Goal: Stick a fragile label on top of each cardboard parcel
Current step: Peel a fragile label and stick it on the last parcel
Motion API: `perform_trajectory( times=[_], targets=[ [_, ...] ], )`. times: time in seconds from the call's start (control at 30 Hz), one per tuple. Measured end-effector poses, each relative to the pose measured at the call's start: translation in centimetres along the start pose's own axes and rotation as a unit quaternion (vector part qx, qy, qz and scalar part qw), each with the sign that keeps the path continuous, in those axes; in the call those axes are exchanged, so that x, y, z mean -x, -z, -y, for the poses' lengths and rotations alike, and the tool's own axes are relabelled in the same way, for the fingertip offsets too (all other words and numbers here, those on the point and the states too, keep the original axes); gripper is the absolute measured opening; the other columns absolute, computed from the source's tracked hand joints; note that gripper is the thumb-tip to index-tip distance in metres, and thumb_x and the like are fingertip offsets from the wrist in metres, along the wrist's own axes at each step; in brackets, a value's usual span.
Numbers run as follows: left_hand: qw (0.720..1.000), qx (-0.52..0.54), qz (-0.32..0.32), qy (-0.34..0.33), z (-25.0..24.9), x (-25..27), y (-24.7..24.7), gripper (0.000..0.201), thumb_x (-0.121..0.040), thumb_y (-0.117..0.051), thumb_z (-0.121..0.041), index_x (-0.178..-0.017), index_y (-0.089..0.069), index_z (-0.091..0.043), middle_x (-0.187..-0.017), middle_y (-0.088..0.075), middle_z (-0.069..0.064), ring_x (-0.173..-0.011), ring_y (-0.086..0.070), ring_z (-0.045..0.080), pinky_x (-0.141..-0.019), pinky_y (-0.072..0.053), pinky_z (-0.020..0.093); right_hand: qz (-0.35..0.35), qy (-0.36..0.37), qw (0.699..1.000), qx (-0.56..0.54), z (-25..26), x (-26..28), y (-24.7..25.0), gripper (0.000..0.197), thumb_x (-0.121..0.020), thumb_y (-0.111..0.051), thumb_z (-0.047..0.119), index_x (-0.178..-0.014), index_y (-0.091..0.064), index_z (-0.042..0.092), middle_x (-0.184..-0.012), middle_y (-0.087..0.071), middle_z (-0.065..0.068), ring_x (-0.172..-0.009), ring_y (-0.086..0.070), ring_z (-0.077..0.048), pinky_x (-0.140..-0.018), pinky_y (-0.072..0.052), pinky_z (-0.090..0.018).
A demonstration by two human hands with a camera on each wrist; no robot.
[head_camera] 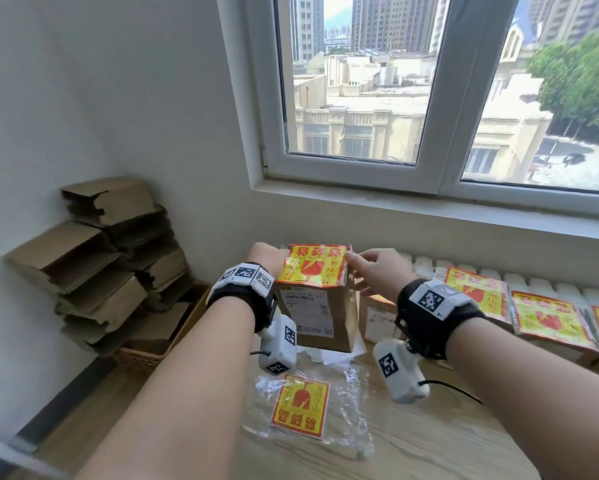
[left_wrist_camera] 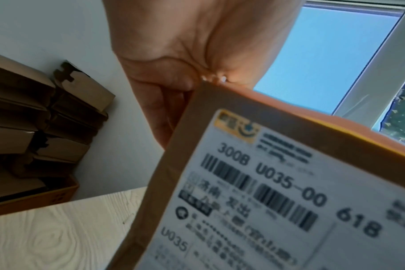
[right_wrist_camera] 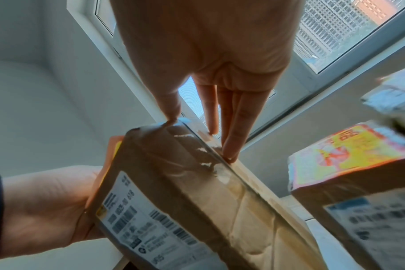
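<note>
A brown cardboard parcel (head_camera: 317, 313) with a white shipping slip is held above the table between both hands. A yellow and red fragile label (head_camera: 312, 268) lies on its top face, its near edge wrinkled. My left hand (head_camera: 265, 258) grips the parcel's left side, fingers curled behind the edge, as the left wrist view shows (left_wrist_camera: 173, 82). My right hand (head_camera: 377, 271) touches the top right edge with straight fingers (right_wrist_camera: 231, 151), thumb at the label's corner. A spare fragile label (head_camera: 300, 405) lies on clear plastic wrap on the table.
Several labelled parcels (head_camera: 550, 320) lie in a row at the right under the window sill, and one more parcel (head_camera: 377, 317) sits behind the held one. Flattened cartons (head_camera: 100, 265) are stacked by the left wall. The wooden table (head_camera: 429, 445) lies below.
</note>
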State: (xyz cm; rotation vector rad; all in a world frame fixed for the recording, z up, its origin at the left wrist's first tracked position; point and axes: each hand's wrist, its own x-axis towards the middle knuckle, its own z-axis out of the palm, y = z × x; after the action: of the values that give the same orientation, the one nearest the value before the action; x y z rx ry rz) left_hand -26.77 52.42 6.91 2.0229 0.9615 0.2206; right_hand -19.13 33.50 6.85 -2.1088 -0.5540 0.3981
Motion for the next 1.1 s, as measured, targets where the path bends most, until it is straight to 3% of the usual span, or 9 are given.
perform_trajectory(
  times=[0.07, 0.13, 0.33, 0.43, 0.6, 0.7, 0.8, 0.97, 1.1],
  targets=[
    [0.999, -0.025, -0.017, -0.013, 0.1, -2.4, 0.6, 0.034, -0.097, -0.047, -0.015, -0.118, -0.064, 0.005, -0.122, -0.063, 0.023, -0.109, -0.061, 0.034, -0.072, -0.047, 0.028, 0.009, 0.007, 1.0, -0.012, 0.6, -1.9, -1.0, 0.033, -0.093, -0.053, 0.044, -0.095, -0.069, 0.015, -0.091, -0.072, -0.006, -0.08, -0.071, -0.022, -0.079, -0.06, -0.043],
    [0.999, -0.029, -0.019, 0.001, 0.1, -4.5, 0.9, 0.034, -0.097, -0.046, -0.016, -0.118, -0.064, 0.004, -0.122, -0.063, 0.023, -0.115, -0.059, 0.035, -0.089, -0.048, 0.034, 0.016, 0.01, 1.0, -0.022, 0.9, -3.5, -1.7, 0.035, -0.094, -0.053, 0.04, -0.107, -0.069, 0.012, -0.099, -0.072, -0.007, -0.086, -0.07, -0.021, -0.081, -0.059, -0.042],
    [0.998, -0.06, -0.009, 0.007, 0.7, -11.1, -0.6, 0.034, -0.098, -0.045, -0.014, -0.121, -0.063, 0.004, -0.124, -0.062, 0.022, -0.117, -0.058, 0.035, -0.096, -0.047, 0.036, -0.014, 0.017, 0.997, 0.072, -0.6, -7.5, -1.2, 0.038, -0.088, -0.063, 0.036, -0.121, -0.064, 0.015, -0.117, -0.068, 0.0, -0.106, -0.063, -0.014, -0.097, -0.05, -0.035],
    [0.998, -0.059, -0.015, 0.003, 0.9, -13.5, -2.1, 0.037, -0.1, -0.042, -0.021, -0.11, -0.065, 0.007, -0.118, -0.064, 0.024, -0.11, -0.06, 0.037, -0.085, -0.047, 0.035, -0.01, 0.0, 0.99, 0.138, -3.0, -8.2, -0.5, 0.049, -0.081, -0.071, 0.034, -0.127, -0.06, 0.017, -0.126, -0.063, -0.001, -0.115, -0.059, -0.014, -0.103, -0.046, -0.034],
    [1.0, -0.022, -0.016, -0.006, -0.4, -16.6, -6.5, 0.048, -0.1, -0.043, -0.031, -0.076, -0.059, 0.008, -0.085, -0.062, 0.026, -0.08, -0.058, 0.044, -0.065, -0.044, 0.036, -0.021, -0.043, 0.962, 0.269, -7.3, -8.6, -0.2, 0.066, -0.074, -0.07, 0.047, -0.134, -0.05, 0.029, -0.141, -0.048, 0.002, -0.132, -0.042, -0.015, -0.11, -0.036, -0.041],
    [0.999, -0.038, 0.005, -0.017, -0.1, -17.3, -8.9, 0.047, -0.099, -0.042, -0.024, -0.056, -0.04, -0.006, -0.056, -0.04, 0.01, -0.057, -0.034, 0.027, -0.048, -0.022, 0.029, 0.0, -0.073, 0.941, 0.33, -8.4, -8.8, -0.3, 0.084, -0.067, -0.072, 0.052, -0.142, -0.037, 0.034, -0.153, -0.03, 0.002, -0.143, -0.024, -0.017, -0.116, -0.02, -0.048],
    [0.997, -0.06, 0.037, -0.021, 0.8, -17.5, -11.5, 0.038, -0.098, -0.043, -0.023, -0.061, -0.046, -0.011, -0.059, -0.042, 0.004, -0.053, -0.035, 0.021, -0.046, -0.021, 0.027, 0.041, -0.108, 0.923, 0.367, -9.4, -8.8, -0.3, 0.101, -0.063, -0.077, 0.052, -0.148, -0.024, 0.036, -0.155, -0.025, 0.002, -0.144, -0.021, -0.021, -0.115, -0.013, -0.053],
    [0.994, -0.077, 0.071, -0.003, 2.1, -16.9, -13.6, 0.034, -0.096, -0.046, -0.024, -0.065, -0.05, -0.012, -0.069, -0.05, 0.006, -0.057, -0.038, 0.022, -0.047, -0.023, 0.025, 0.051, -0.096, 0.919, 0.379, -10.2, -9.1, -0.7, 0.102, -0.068, -0.078, 0.035, -0.15, -0.018, 0.029, -0.153, -0.026, 0.002, -0.142, -0.023, -0.018, -0.117, -0.015, -0.05],
    [0.995, -0.065, 0.068, 0.012, 2.0, -16.3, -13.3, 0.042, -0.094, -0.046, -0.017, -0.054, -0.033, -0.012, -0.057, -0.034, 0.003, -0.06, -0.029, 0.025, -0.048, -0.016, 0.026, 0.061, -0.096, 0.922, 0.371, -10.3, -9.6, -0.7, 0.104, -0.066, -0.081, 0.029, -0.15, -0.019, 0.029, -0.155, -0.023, 0.002, -0.144, -0.02, -0.018, -0.118, -0.015, -0.051]
  ],
)
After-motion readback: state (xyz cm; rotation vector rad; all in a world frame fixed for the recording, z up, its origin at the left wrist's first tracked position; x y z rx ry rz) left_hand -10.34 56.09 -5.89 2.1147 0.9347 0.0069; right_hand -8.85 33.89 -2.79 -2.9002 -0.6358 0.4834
